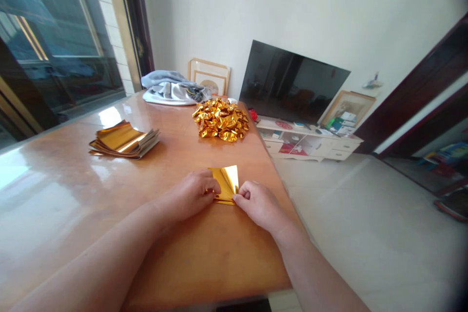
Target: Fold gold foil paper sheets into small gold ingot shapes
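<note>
Your left hand sits curled at the near left of the gold foil sheet, its fingertips closed on the sheet's left edge. Your right hand lies just to the right, narrowly pinching the sheet's lower right corner between thumb and bent forefinger. The sheet stands between your two hands, touching both, and it looks folded, with a bright, mirror-like face turned up. Its far corners stick out clear of your fingers.

Under your hands is the orange-brown wooden surface, glossy with window glare. Well to the far left of your left hand lies a stack of gold foil sheets, loosely fanned and curling at the edges. Straight ahead, near the far edge of the surface, sits a heap of crumpled gold foil pieces, apart from your hands. Beyond the stack, at the far end, a white and grey cloth bundle rests on the surface, with a wooden picture frame standing behind it.

Past the right edge of the surface, a dark flat-screen television leans above a low white cabinet, cluttered with small items. A glass door fills the left side, and pale floor tiles spread out on your right.
</note>
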`<state>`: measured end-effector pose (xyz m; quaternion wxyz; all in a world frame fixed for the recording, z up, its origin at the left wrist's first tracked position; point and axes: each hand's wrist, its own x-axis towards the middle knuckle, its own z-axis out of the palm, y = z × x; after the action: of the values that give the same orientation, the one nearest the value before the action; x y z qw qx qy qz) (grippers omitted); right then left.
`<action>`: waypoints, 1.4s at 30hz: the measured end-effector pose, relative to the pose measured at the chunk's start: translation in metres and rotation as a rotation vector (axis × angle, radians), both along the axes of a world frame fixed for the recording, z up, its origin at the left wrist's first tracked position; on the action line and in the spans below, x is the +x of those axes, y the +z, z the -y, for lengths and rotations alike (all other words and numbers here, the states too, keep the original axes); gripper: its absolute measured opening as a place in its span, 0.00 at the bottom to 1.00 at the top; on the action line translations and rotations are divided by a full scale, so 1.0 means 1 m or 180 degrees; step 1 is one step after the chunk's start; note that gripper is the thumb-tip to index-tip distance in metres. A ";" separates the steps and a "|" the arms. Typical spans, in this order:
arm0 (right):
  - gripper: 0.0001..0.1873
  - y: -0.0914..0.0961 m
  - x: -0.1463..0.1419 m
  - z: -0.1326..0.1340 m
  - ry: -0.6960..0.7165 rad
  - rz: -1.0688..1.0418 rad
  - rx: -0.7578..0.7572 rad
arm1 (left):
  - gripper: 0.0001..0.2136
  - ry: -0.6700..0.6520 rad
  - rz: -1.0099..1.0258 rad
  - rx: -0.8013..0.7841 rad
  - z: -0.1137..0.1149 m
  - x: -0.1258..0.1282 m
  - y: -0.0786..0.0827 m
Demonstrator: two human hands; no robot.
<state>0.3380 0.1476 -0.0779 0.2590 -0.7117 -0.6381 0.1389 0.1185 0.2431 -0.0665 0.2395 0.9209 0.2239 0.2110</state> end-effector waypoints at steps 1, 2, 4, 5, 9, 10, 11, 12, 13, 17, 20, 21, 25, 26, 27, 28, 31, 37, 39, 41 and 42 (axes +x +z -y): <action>0.10 -0.001 0.001 -0.001 0.0006 -0.0087 -0.0006 | 0.10 -0.0086 -0.0080 -0.0006 0.001 0.000 0.001; 0.10 -0.002 0.003 -0.002 0.0008 -0.0199 -0.0017 | 0.10 -0.0144 -0.0140 -0.0014 0.001 -0.001 0.002; 0.10 -0.004 0.005 -0.004 -0.0011 -0.0462 -0.0011 | 0.11 -0.0206 -0.0185 -0.0011 0.001 -0.002 0.003; 0.10 -0.004 0.007 -0.004 -0.0026 -0.0584 0.0011 | 0.12 -0.0217 -0.0188 0.0008 0.001 -0.002 0.004; 0.09 -0.004 0.010 -0.005 -0.0070 -0.0790 0.0145 | 0.12 -0.0206 -0.0198 0.0081 0.001 -0.002 0.004; 0.09 -0.004 0.011 -0.005 -0.0087 -0.0778 0.0170 | 0.12 -0.0207 -0.0212 0.0083 0.000 -0.002 0.004; 0.09 -0.004 0.012 -0.004 -0.0115 -0.0751 0.0195 | 0.12 -0.0215 -0.0228 0.0078 0.000 -0.001 0.004; 0.09 -0.004 0.013 -0.004 -0.0145 -0.0717 0.0211 | 0.12 -0.0222 -0.0244 0.0071 0.000 -0.001 0.004; 0.09 -0.005 0.014 -0.003 -0.0172 -0.0682 0.0217 | 0.12 -0.0233 -0.0263 0.0061 -0.001 -0.001 0.003; 0.09 -0.004 0.016 -0.002 -0.0105 -0.0541 0.0142 | 0.11 -0.0169 -0.0311 0.0077 -0.004 0.000 -0.001; 0.10 0.000 0.016 -0.002 0.0031 -0.0420 0.0044 | 0.08 -0.0115 -0.0309 0.0116 -0.005 0.001 -0.004; 0.10 0.001 0.015 -0.002 0.0064 -0.0396 0.0014 | 0.08 -0.0111 -0.0311 0.0127 -0.004 0.001 -0.004; 0.10 0.007 0.014 -0.001 0.0127 -0.0408 -0.0042 | 0.09 -0.0101 -0.0326 0.0197 -0.002 0.003 0.000; 0.10 0.008 0.014 0.000 0.0144 -0.0414 -0.0060 | 0.09 -0.0100 -0.0327 0.0229 -0.001 0.004 0.001; 0.09 0.008 0.014 0.002 0.0174 -0.0418 -0.0084 | 0.10 -0.0097 -0.0330 0.0269 0.000 0.004 0.003; 0.08 0.008 0.014 0.003 0.0213 -0.0420 -0.0113 | 0.10 -0.0094 -0.0335 0.0316 0.001 0.004 0.004; 0.05 0.006 0.014 0.006 0.0321 -0.0425 -0.0191 | 0.10 -0.0046 -0.0361 0.0486 0.003 0.005 0.005; 0.05 0.001 0.012 0.005 0.0295 -0.0390 -0.0144 | 0.08 0.0271 -0.0520 0.0733 0.010 0.011 0.003; 0.04 0.000 0.012 0.004 0.0314 -0.0416 -0.0095 | 0.08 0.0337 -0.0549 0.0793 0.012 0.013 0.003; 0.03 0.000 0.012 0.004 0.0348 -0.0411 -0.0054 | 0.09 0.0314 -0.0586 0.0824 0.014 0.014 0.003; 0.03 0.000 0.012 0.004 0.0358 -0.0392 -0.0035 | 0.10 0.0292 -0.0613 0.0839 0.016 0.015 0.003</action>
<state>0.3499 0.1436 -0.0778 0.2856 -0.6662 -0.6592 0.2003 0.1333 0.2276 -0.0633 0.0841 0.9491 0.2580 0.1600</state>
